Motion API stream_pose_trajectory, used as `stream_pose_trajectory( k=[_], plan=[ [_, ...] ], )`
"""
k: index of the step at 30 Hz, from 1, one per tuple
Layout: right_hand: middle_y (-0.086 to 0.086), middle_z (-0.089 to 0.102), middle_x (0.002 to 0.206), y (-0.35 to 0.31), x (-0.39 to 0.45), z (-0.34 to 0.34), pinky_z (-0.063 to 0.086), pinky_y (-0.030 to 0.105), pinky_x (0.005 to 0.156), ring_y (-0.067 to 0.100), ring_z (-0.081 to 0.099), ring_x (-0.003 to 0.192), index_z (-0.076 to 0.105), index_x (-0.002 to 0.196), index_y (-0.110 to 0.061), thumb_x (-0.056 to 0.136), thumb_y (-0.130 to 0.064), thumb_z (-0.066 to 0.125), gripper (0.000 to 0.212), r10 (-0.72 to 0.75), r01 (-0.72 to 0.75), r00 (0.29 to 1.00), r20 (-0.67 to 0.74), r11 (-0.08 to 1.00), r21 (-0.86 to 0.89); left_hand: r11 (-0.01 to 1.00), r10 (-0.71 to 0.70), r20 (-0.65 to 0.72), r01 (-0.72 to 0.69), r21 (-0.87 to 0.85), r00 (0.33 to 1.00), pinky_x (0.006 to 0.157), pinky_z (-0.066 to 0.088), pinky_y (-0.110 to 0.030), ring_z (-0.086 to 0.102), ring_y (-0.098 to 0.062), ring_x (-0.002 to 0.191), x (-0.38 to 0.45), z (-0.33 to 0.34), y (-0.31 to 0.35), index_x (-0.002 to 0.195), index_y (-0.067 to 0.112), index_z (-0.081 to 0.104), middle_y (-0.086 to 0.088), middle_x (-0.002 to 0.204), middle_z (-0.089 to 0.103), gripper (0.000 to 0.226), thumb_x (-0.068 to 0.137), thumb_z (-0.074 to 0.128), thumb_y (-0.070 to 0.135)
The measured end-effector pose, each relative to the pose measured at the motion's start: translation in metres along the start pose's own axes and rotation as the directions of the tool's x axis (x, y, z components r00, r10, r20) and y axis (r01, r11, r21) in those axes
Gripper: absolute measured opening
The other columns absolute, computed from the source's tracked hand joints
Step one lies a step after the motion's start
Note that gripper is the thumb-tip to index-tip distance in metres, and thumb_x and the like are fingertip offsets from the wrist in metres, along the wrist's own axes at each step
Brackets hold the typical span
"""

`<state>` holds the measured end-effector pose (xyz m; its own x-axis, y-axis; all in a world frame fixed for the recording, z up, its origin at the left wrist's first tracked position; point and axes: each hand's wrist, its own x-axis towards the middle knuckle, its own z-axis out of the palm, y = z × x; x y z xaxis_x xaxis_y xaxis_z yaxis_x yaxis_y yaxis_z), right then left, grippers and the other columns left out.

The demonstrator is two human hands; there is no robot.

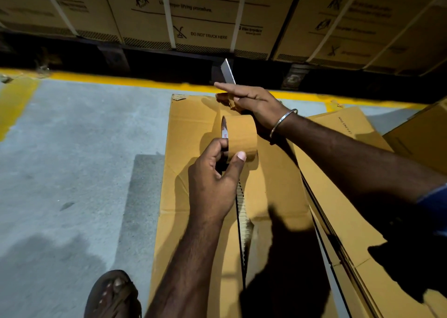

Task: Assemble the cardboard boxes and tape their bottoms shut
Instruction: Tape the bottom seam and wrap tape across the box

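Cardboard box (193,124) flat on floor, left hand (212,172) grip curled round tape roll (240,136), right hand (254,102) pinching blade (228,71).

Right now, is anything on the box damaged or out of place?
Yes. The far left corner of the box is torn and frayed. The seam between the flaps stands open and untaped, showing the corrugated edge. The left hand grips the tape roll; the right hand holds a blade.
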<state>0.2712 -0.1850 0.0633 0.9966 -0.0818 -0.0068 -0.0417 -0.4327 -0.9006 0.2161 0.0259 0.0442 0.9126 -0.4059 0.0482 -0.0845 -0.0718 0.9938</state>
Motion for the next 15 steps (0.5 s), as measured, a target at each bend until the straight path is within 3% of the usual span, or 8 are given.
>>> stream_pose_trajectory(
  k=[3, 8, 12, 15],
  plan=[
    [0.007, 0.04, 0.16, -0.001, -0.0064, 0.0089, 0.04, 0.036, 0.118, 0.019, 0.05, 0.14, 0.039, 0.156, -0.009, 0.105, 0.006, 0.034, 0.054, -0.04, 0.044, 0.999, -0.026, 0.988, 0.146, 1.0, 0.007, 0.03, -0.008, 0.02, 1.0, 0.08, 0.06, -0.049, 0.073, -0.019, 0.089, 0.0006, 0.0001, 0.002, 0.1, 0.019, 0.07, 0.005, 0.091, 0.076, 0.017, 0.095, 0.066, 0.035],
    [-0.008, -0.007, 0.171, -0.0022, -0.0066, 0.0115, 0.049, 0.047, 0.11, 0.02, 0.048, 0.142, 0.009, 0.163, -0.038, 0.106, 0.0, 0.038, 0.075, -0.084, 0.092, 0.994, -0.066, 0.987, 0.132, 1.0, 0.011, 0.046, -0.012, 0.018, 0.999, 0.084, 0.061, -0.051, 0.074, -0.017, 0.093, 0.0025, 0.0022, -0.0008, 0.106, 0.021, 0.072, 0.006, 0.097, 0.078, 0.017, 0.097, 0.065, 0.033],
    [-0.011, -0.02, 0.168, -0.0022, -0.0062, 0.01, 0.053, 0.045, 0.105, 0.02, 0.041, 0.147, -0.005, 0.161, -0.04, 0.107, 0.0, 0.042, 0.082, -0.124, 0.131, 0.988, -0.095, 0.989, 0.069, 1.0, -0.004, 0.044, 0.004, -0.003, 0.999, 0.086, 0.061, -0.054, 0.075, -0.019, 0.096, 0.003, 0.0045, -0.0026, 0.108, 0.021, 0.072, 0.005, 0.1, 0.078, 0.018, 0.096, 0.065, 0.033],
    [-0.01, -0.018, 0.169, -0.0038, -0.0029, 0.0101, 0.057, 0.045, 0.1, 0.021, 0.037, 0.149, -0.01, 0.16, -0.043, 0.105, 0.002, 0.044, 0.089, -0.113, 0.116, 0.988, -0.11, 0.993, 0.021, 1.0, -0.001, 0.037, 0.001, -0.01, 0.999, 0.084, 0.06, -0.057, 0.074, -0.026, 0.094, 0.0034, 0.0042, -0.005, 0.108, 0.022, 0.072, 0.002, 0.099, 0.078, 0.02, 0.096, 0.065, 0.036]
  ],
)
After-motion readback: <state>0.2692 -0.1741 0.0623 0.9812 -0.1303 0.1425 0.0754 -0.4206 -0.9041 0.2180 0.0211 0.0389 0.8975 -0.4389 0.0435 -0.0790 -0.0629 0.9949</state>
